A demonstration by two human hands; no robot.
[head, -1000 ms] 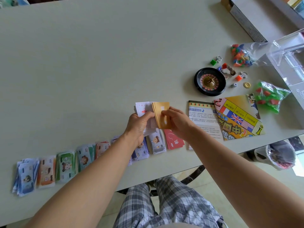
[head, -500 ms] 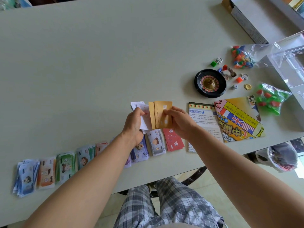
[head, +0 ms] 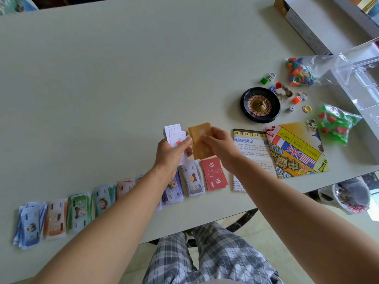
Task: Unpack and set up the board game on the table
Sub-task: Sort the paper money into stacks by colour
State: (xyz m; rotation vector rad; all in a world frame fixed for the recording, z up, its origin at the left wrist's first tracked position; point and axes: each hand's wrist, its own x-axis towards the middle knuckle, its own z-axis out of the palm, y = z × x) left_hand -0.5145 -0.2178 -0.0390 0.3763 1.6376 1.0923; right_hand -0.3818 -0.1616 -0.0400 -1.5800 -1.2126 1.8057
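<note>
**Hands.** A fan of white cards (head: 174,134) is gripped in the left hand (head: 171,155), with the thumb laid across the faces and the fingers curled behind. A small stack of tan cards (head: 200,140) is pinched in the right hand (head: 220,146). This stack is blurred and its print cannot be read. Both bundles are held just beside each other above the table (head: 102,78); whether they touch cannot be told.

**Near side of the hands.** A stack of red cards (head: 214,174) is laid flat on the table below the right hand. Just left of it, beside the left wrist, a grey banknote stack (head: 192,179) is seen. Further banknote stacks (head: 79,212) are ranged in a row past the left forearm, along the near table edge, ending in a blue stack (head: 28,228).

**Right of the right hand.** An instruction sheet (head: 252,148) is laid flat, with its lower part crossed by the right forearm. Its right edge is met by the folded game board (head: 295,152).

**Beyond the right hand and to its right.** A black roulette wheel (head: 260,104) is placed on the table. A white die (head: 290,109) and a gold coin (head: 307,108) are set just beside it. Pawns with a green base (head: 265,80), a red base (head: 278,85) and an orange base (head: 296,100) are scattered near it.

**Farther right.** A clear bag of mixed coloured pieces (head: 299,72) and a bag of green and red houses (head: 334,124) are laid, and beyond them a clear plastic tray (head: 361,83).
</note>
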